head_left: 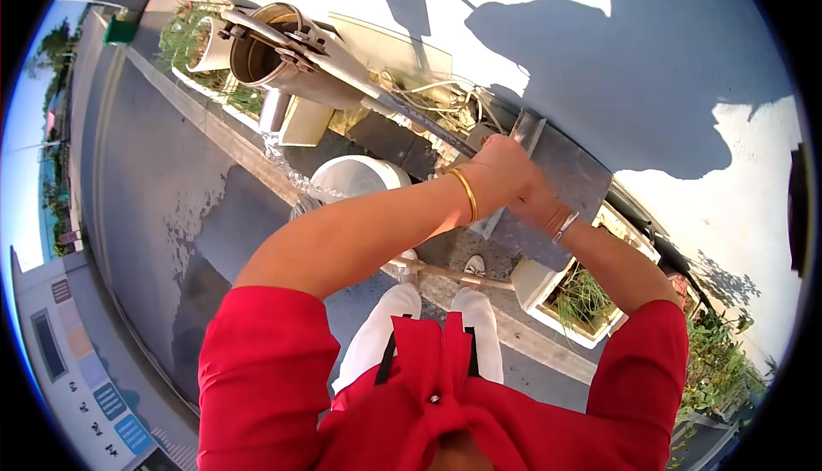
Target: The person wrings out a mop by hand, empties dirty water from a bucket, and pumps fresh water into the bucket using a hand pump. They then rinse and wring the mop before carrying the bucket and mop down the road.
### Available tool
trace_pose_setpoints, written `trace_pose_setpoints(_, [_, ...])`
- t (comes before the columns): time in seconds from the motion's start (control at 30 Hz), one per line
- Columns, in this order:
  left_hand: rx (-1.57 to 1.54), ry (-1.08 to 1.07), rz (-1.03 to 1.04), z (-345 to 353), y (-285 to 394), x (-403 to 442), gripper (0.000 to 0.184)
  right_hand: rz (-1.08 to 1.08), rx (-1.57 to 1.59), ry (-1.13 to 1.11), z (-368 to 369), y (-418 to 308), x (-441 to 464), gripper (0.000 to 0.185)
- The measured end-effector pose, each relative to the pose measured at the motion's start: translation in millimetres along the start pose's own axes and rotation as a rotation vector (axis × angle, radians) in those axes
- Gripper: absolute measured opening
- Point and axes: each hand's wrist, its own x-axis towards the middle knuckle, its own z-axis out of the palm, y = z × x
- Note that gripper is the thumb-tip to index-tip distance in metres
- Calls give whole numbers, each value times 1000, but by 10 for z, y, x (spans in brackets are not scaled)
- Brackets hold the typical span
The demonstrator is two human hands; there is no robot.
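A hand water pump (pixel 321 77) with an open, rusty cylinder top stands at the upper left. Its long metal handle (pixel 419 120) slopes down towards me. My left hand (pixel 501 163), with a gold bangle at the wrist, is wrapped round the handle's lower end. Overlapping it, my right hand (pixel 538 197) is closed at the same end; its fingers are largely hidden. From the metal spout (pixel 274 111), water (pixel 295 167) splashes down beside and over a white bucket (pixel 364 163), partly covered by my left forearm.
A grey slab (pixel 569 180) lies beyond my hands, near the white wall (pixel 548 68). Planters with greenery (pixel 586 300) stand at the right and upper left. A curb (pixel 548 347) runs past my feet. Wet pavement (pixel 231 248) spreads on the left.
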Motion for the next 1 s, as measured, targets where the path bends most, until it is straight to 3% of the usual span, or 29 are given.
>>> trace_pose_setpoints(0.07, [99,-56,14,72,12,-103,9,-14,28,89,117,-78,-81,17])
trace_pose_setpoints(0.13, [72,21,61,-58,97,-203,9,336,119,-95,-27,-221,-164,21])
trace_pose_setpoints(0.27, [154,164,173,-327,244,-491,11,487,26,-141,-258,-903,-231,25])
trace_pose_setpoints(0.4, [-76,192,297,-1248,488,-823,10,634,-200,-384,-1186,-2087,1,25])
trace_pose_setpoints(0.47, [-286,273,376,-1623,474,-846,11,754,-170,-529,-1603,-2539,305,26])
trace_pose_setpoints(0.53, [-301,194,318,-1896,456,-863,14,789,-151,-492,-1789,-2778,532,25])
trace_pose_setpoints(0.6, [-325,102,252,-1876,431,-772,18,815,-158,-499,-1685,-2457,419,26])
trace_pose_setpoints(0.67, [-216,95,240,-1627,473,-629,18,742,4,-324,-1573,-2244,235,28])
trace_pose_setpoints(0.83, [-233,290,271,-1309,416,-374,15,739,-21,-485,-1576,-1718,202,20])
trace_pose_setpoints(0.93, [-190,338,219,-1089,363,-225,13,557,13,-378,-1409,-1287,83,20])
trace_pose_setpoints(1.0, [-180,206,195,-952,318,-156,12,478,14,-409,-1254,-960,-11,17])
